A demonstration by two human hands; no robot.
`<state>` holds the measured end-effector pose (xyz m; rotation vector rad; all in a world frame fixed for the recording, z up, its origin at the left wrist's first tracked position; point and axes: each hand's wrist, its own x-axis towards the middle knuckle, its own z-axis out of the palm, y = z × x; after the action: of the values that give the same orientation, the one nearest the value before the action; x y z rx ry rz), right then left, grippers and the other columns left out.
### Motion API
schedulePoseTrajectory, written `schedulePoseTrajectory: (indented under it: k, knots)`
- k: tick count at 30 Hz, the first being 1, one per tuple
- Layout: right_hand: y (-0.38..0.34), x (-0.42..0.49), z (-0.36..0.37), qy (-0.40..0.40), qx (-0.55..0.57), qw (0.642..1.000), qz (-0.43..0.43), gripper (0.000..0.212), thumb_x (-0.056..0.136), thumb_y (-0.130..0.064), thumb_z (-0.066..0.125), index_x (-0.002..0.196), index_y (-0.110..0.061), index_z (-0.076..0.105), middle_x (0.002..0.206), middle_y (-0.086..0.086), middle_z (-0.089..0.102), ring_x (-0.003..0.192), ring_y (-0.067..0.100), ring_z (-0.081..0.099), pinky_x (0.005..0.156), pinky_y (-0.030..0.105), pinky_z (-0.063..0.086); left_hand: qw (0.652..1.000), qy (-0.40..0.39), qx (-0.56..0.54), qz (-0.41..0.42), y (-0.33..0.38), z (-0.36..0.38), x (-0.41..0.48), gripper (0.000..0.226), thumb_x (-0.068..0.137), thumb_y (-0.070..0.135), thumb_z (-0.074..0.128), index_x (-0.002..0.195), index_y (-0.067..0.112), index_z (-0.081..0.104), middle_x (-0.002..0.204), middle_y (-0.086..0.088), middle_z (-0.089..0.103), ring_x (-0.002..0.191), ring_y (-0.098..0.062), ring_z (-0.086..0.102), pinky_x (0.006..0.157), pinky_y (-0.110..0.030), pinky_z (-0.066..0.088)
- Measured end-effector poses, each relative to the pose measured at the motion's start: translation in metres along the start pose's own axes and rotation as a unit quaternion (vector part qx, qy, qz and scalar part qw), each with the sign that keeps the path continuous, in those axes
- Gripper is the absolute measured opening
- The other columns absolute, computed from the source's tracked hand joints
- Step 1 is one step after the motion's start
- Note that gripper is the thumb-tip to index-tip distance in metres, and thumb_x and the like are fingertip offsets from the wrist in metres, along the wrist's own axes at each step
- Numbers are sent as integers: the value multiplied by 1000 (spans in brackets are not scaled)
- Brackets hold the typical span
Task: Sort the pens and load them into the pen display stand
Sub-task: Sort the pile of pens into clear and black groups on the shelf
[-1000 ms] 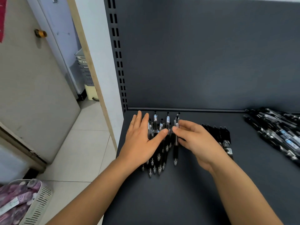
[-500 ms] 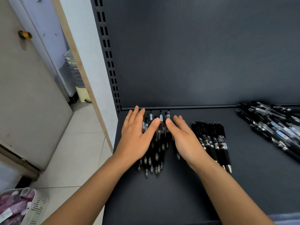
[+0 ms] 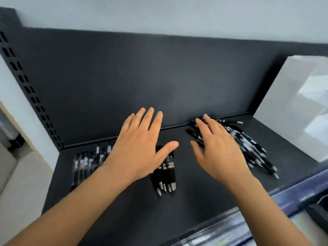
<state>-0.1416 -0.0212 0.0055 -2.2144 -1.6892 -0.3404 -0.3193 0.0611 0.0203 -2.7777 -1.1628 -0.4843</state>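
Note:
Three groups of black pens lie on the dark shelf [image 3: 204, 196]. A row of clear-barrelled pens [image 3: 85, 162] sits at the left. A tight row of black pens [image 3: 166, 176] lies in the middle, tips toward me. A loose heap of pens [image 3: 252, 148] lies at the right. My left hand [image 3: 140, 146] hovers flat with straight fingers over the middle row and holds nothing. My right hand [image 3: 216, 148] is spread, its fingers reaching onto the left edge of the heap. The frame is blurred by motion.
The shelf's dark back panel [image 3: 142, 77] rises behind the pens, with a slotted upright [image 3: 30, 96] at the left. A grey box [image 3: 294, 110] leans at the right end. A blue-edged ledge [image 3: 292, 197] runs along the shelf front at the lower right.
Both hands have left the left pen row and moved right. The left hand is now over the middle row, and the right hand has reached the loose heap. The view swung right.

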Motion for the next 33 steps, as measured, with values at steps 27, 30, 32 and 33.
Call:
schedulePoseTrajectory:
  k: [27, 30, 32, 33]
  knots:
    - [258, 51, 29, -231, 167, 958, 6, 68, 76, -61, 61, 118, -8, 49, 121, 9, 49, 109, 30, 53, 76, 34, 42, 976, -59, 14, -210, 270, 87, 128, 56, 99, 45, 30, 150, 21, 25, 157, 4, 24, 147, -15, 8, 116, -32, 11]
    - [253, 56, 29, -233, 119, 965, -7, 70, 78, -55, 64, 123, -5, 44, 124, 11, 48, 108, 29, 56, 73, 32, 40, 975, -29, -8, -222, 272, 87, 126, 54, 98, 41, 34, 148, 19, 30, 155, 4, 30, 146, -14, 13, 116, -32, 16]
    - [250, 63, 30, -242, 101, 965, -5, 72, 79, -54, 64, 126, -3, 42, 126, 12, 49, 109, 28, 56, 72, 31, 39, 973, -20, -16, -230, 273, 87, 124, 55, 97, 42, 36, 147, 19, 32, 154, 5, 32, 146, -14, 14, 115, -33, 17]
    - [248, 66, 30, -250, 99, 963, 2, 74, 79, -54, 64, 126, -2, 41, 126, 13, 49, 109, 28, 56, 71, 30, 39, 973, -21, -18, -231, 274, 88, 124, 55, 97, 42, 37, 147, 19, 32, 153, 5, 33, 146, -14, 14, 115, -33, 17]
